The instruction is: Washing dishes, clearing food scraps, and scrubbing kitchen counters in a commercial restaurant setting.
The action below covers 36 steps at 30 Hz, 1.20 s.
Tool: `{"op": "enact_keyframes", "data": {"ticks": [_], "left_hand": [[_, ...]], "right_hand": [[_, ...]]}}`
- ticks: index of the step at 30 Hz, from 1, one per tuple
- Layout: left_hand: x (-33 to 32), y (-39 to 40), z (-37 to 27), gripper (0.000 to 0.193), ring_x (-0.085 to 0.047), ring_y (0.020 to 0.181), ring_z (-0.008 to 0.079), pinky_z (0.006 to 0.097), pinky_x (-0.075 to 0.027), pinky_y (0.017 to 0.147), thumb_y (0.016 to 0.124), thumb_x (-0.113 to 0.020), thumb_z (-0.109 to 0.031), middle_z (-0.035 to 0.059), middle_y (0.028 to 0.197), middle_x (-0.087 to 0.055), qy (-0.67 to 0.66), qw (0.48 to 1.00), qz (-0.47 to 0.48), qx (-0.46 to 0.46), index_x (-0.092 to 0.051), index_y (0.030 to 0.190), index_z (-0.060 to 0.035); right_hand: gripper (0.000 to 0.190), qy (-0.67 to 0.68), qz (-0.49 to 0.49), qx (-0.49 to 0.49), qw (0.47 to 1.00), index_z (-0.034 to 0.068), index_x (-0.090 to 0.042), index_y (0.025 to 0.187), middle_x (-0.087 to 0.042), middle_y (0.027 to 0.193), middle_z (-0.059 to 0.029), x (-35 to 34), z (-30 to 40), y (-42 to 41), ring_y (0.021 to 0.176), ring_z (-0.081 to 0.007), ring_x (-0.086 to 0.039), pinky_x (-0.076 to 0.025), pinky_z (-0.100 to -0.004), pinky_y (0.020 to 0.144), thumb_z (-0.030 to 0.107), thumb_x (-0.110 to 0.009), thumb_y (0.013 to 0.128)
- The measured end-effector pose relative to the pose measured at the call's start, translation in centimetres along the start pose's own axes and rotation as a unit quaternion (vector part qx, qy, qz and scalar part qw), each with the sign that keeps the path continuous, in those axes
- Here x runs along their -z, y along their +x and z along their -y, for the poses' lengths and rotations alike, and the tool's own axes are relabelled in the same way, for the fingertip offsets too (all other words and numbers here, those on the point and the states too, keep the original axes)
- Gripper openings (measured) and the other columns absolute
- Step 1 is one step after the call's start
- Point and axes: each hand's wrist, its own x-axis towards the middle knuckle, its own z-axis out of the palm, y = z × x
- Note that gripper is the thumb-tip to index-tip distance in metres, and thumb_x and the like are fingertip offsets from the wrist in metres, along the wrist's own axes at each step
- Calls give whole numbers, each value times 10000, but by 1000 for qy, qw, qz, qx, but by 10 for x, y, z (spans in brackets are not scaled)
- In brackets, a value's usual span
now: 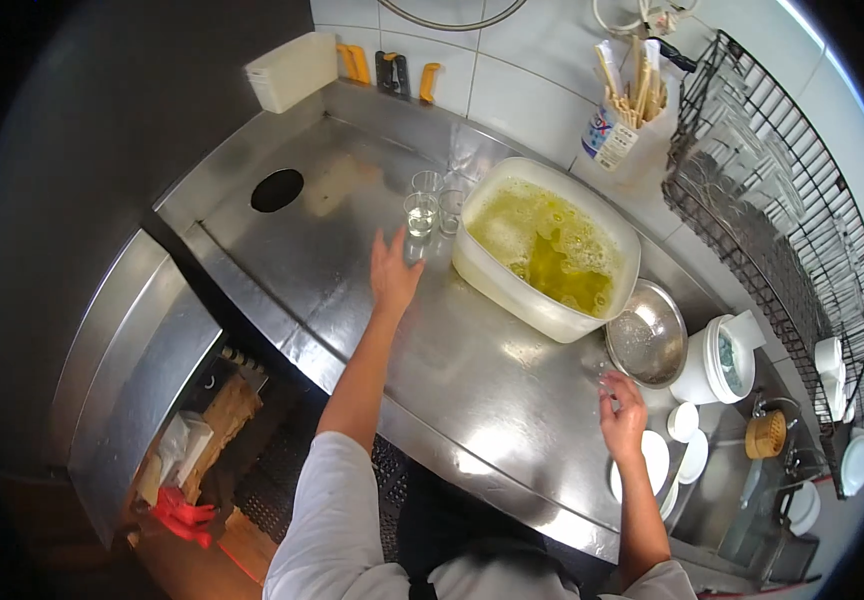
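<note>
My left hand (394, 276), fingers spread, is just in front of three small clear glasses. The nearest glass (421, 217) holds some clear liquid, and two more, a rear glass (427, 182) and a right-hand glass (450, 212), stand close by. To their right is a large white plastic tub (510, 298) of foamy yellow-green liquid. Near a round metal bowl (648, 334), my right hand (621, 415) has its fingers curled. Something clear or wet shows at its fingertips, but I cannot tell whether they grip it.
A steel counter (469, 390) supports these things. White dishes (651, 465) and a white bucket (694, 367) stand at right. A wire rack (769, 195) with glassware hangs on the wall beside a cut jug of wooden sticks (630, 127). The counter has a round hole (277, 190) at left.
</note>
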Motion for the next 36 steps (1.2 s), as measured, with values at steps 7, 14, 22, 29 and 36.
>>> {"op": "enact_keyframes", "data": {"ticks": [7,14,22,29,36], "left_hand": [[-49,134,11,799,-376,1369,388,449,-356,1103,808,-727,-443,235,1501,-357,40,990,131,13,-406,1452,-95],[-89,110,30,947,-488,1297,338,390,-394,1072,695,-861,-358,203,1420,-492,-177,982,70,-7,-384,1434,-7],[-83,67,27,779,-580,1143,304,400,-432,1004,719,-852,-238,158,1233,-605,-149,988,25,41,-453,1342,6],[-12,-82,31,714,-549,1078,237,362,-427,1007,695,-851,-85,109,1155,-555,-273,957,90,-32,-444,1277,-9],[46,-214,-29,831,-562,1129,283,387,-448,992,648,-889,-129,149,1209,-564,-222,961,159,46,-415,1322,-20]], "right_hand": [[154,-43,-5,-134,990,-18,-673,976,-670,1046,-201,11,16,-33,900,-333,-676,-583,-365,718,-28,-641,825],[174,-149,-74,-315,934,42,-693,996,-693,1021,-153,69,-63,-80,862,-342,-676,-538,-379,728,82,-692,827],[242,-308,-263,-234,884,64,-721,976,-696,992,-186,141,-220,18,936,-381,-661,-520,-465,809,268,-625,887],[744,-380,-28,-464,800,16,-727,1059,-683,1154,-194,154,-309,88,1104,-359,-634,-440,-452,975,697,-572,805],[442,-274,-142,-424,852,55,-664,1090,-678,1096,-229,149,-295,99,1052,-378,-646,-493,-488,883,358,-702,771]]}}
